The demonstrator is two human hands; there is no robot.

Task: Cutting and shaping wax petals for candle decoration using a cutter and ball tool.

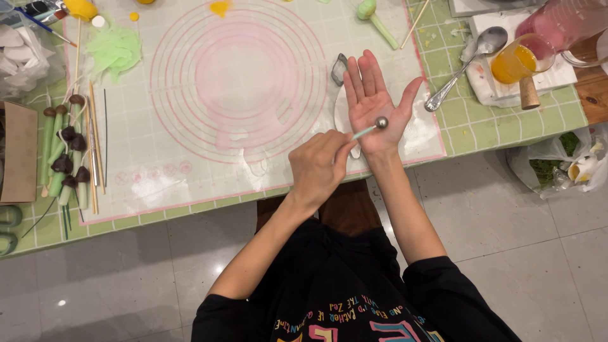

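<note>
ball-end modelling tool (373, 126): slim pale stem with a small metal ball; likely light, stiff and smooth, best held on the stem. left hand (316, 168) pinches the stem's near end. the ball rests on the palm of the right hand (373, 101), at 2 o'clock from the left's fingers. right hand's fingers flat, close together, thumb apart. beyond: silicone mat (190, 145).

Pink-ringed white mat (190, 158) lies on a green-checked tablecloth (506, 120).
</note>
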